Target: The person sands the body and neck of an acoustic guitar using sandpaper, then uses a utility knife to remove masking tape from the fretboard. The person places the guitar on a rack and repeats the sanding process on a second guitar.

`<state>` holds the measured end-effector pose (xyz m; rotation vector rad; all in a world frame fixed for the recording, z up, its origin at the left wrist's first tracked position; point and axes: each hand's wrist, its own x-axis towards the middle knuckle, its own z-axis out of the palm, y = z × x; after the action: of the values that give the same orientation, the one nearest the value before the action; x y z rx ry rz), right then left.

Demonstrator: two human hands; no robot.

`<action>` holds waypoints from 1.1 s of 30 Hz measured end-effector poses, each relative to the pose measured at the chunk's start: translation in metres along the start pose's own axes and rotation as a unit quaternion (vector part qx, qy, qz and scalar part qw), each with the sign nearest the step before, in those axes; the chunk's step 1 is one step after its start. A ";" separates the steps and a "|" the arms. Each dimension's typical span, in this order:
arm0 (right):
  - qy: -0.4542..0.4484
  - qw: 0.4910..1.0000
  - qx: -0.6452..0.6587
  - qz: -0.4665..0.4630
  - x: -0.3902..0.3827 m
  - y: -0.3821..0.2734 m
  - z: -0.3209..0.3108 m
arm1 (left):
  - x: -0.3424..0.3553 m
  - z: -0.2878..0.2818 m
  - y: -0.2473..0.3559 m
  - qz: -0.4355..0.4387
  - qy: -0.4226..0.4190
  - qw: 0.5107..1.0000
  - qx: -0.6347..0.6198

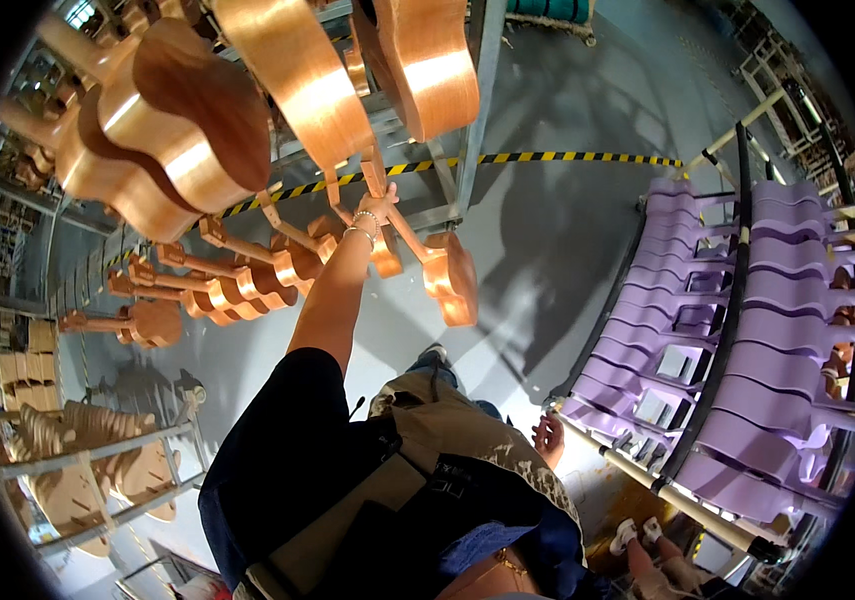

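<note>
My left arm stretches up and forward to a hanging rack of unstrung brown wooden guitars. My left hand point(375, 208), with bracelets at the wrist, is closed around the neck of one guitar point(450, 280), near its headstock; its body hangs below and to the right. Left of it, a row of similar guitars point(232, 292) hangs at a slant. Larger guitar bodies point(302, 85) hang above the hand. My right hand point(548, 440) is low at my right side, fingers loosely apart, holding nothing, close to the pale tube of the right-hand rack.
Purple guitars point(782, 300) fill the rack at right, bounded by a pale tube point(637, 472). A metal post point(474, 130) stands right of the hanging guitars. Raw wooden pieces point(67, 495) sit on a lower-left rack. Striped tape point(577, 157) crosses the floor. Another person's feet point(637, 535) show lower right.
</note>
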<state>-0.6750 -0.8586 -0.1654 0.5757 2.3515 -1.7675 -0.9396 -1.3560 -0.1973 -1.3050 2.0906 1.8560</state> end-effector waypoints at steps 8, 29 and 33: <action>-0.011 0.986 -0.153 -0.064 0.001 -0.016 0.037 | 0.053 -0.001 -0.010 0.023 -0.003 1.000 0.000; 0.085 0.966 -0.225 -0.095 -0.005 0.038 0.038 | 0.064 0.033 -0.006 0.205 0.151 0.940 0.226; 0.079 0.965 -0.222 -0.115 0.006 0.075 0.037 | 0.042 0.011 -0.050 0.101 -0.088 0.984 0.115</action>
<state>-0.6564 -0.8744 -0.2450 0.3968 2.9017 -1.2285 -0.9417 -1.3658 -0.2628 -0.8754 2.3285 1.6625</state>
